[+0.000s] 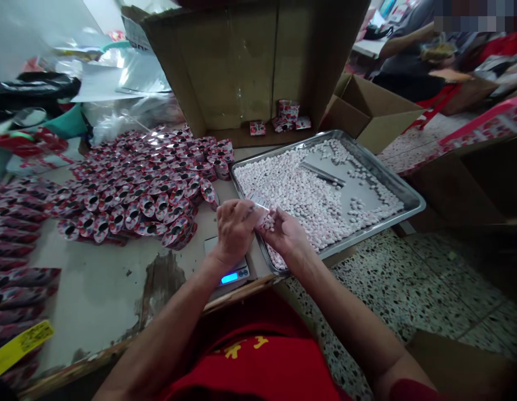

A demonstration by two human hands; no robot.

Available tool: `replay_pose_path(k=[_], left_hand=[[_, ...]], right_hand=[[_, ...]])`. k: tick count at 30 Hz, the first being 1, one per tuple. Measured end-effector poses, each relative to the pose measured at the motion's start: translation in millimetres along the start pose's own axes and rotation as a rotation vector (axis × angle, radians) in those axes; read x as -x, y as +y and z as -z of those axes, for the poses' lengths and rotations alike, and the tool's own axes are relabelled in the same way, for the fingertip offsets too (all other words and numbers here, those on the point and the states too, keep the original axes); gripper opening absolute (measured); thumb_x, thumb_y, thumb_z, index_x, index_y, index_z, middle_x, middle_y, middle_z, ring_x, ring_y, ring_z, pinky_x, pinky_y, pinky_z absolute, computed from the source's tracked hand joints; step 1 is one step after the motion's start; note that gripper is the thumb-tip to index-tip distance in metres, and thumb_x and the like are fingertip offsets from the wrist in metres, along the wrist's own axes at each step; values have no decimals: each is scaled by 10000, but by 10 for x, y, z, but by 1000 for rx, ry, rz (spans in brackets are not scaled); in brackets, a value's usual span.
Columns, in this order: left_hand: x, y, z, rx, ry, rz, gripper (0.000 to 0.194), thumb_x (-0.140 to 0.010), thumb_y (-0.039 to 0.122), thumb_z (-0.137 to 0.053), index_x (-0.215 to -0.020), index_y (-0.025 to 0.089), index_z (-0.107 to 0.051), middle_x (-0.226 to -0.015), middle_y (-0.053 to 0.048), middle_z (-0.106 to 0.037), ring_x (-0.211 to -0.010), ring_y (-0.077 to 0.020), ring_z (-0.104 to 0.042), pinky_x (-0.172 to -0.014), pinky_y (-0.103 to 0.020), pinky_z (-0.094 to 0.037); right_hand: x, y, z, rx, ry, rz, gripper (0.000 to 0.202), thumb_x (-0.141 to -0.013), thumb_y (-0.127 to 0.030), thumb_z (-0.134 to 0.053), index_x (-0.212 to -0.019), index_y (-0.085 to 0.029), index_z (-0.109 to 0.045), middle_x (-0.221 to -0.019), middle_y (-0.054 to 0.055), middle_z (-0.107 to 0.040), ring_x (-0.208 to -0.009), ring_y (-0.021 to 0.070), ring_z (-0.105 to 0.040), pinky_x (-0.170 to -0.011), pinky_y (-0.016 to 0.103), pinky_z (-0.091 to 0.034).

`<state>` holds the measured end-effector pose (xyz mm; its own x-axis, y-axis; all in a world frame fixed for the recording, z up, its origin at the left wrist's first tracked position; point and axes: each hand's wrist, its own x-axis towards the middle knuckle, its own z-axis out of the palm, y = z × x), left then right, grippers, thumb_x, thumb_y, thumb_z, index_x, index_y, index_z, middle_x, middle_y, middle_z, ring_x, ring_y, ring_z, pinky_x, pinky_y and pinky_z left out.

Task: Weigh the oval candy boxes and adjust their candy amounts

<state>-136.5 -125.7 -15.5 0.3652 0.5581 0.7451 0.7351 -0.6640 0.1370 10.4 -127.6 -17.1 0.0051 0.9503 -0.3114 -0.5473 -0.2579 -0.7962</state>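
Note:
My left hand is closed around a small clear plastic container, perhaps a cup or bag; its exact kind is hard to make out. Small whitish candy-like pieces lie at its mouth, in the curled fingers of my right hand. Both hands meet over the near left corner of a metal tray, which is spread with many more such pieces. Under my left hand sits a digital scale with a lit blue display, partly hidden by the hand and wrist.
Red-and-white packets stand crowded, open ends up, on the left. A metal bar lies in the tray. Behind stands a big cardboard box with a few packets inside. Another box and a seated person are at the right.

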Motion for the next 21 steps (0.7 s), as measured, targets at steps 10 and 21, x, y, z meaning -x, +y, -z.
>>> replay_pose_path(k=[10, 21], left_hand=[[497, -81, 497, 590, -5, 870, 376, -801, 296, -879, -1111, 221, -679, -1017, 0, -741, -920, -181, -697, -866, -293, -533], [1223, -239, 928, 455, -110, 916, 728, -712, 299, -955, -1384, 267, -677, -1299, -67, -755, -1171, -257, -686, -1047, -411, -535]], right_hand=[[165, -174, 67, -423, 140, -362, 161, -932, -30, -589, -1025, -157, -622, -758, 25, -618, -541, 119, -567, -451, 145, -489], [-49, -603, 453, 234, -7, -77, 201, -786, -161, -875, -957, -135, -772, -811, 63, -683, -628, 102, -559, -515, 120, -504]])
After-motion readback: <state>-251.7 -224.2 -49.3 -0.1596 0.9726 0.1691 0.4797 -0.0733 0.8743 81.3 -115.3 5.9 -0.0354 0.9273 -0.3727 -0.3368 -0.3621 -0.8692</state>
